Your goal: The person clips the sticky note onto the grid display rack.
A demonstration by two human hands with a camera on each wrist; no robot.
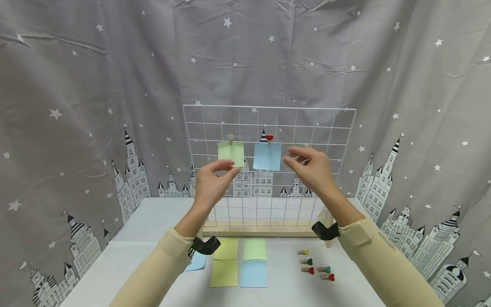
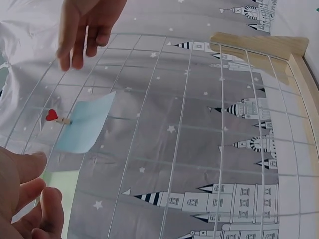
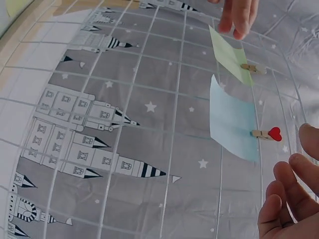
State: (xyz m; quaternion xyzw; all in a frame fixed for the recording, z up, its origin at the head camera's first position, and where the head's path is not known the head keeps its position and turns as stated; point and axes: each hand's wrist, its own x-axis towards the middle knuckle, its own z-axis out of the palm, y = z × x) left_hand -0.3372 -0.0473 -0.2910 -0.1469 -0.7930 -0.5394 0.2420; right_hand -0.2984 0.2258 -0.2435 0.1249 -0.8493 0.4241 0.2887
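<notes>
A light green sticky note (image 1: 231, 152) hangs on the white wire grid (image 1: 268, 204) under a clothespin with a pale heart (image 1: 231, 137). To its right, a light blue sticky note (image 1: 267, 157) hangs under a clothespin with a red heart (image 1: 270, 138). My left hand (image 1: 215, 181) is at the green note's lower edge, thumb and fingers apart and nothing gripped; in the left wrist view it partly covers that note. Just right of the blue note, my right hand (image 1: 312, 168) is raised, fingers loosely bent and empty. The right wrist view shows a gap between its fingers (image 3: 286, 186) and the blue note.
The grid stands in a wooden base (image 1: 261, 232) on a white table. In front lie yellow notes (image 1: 224, 273), a green note (image 1: 255, 249) and blue notes (image 1: 253, 274). Several heart clothespins (image 1: 324, 269) lie at the right. A grey star-patterned curtain (image 1: 268, 64) hangs behind.
</notes>
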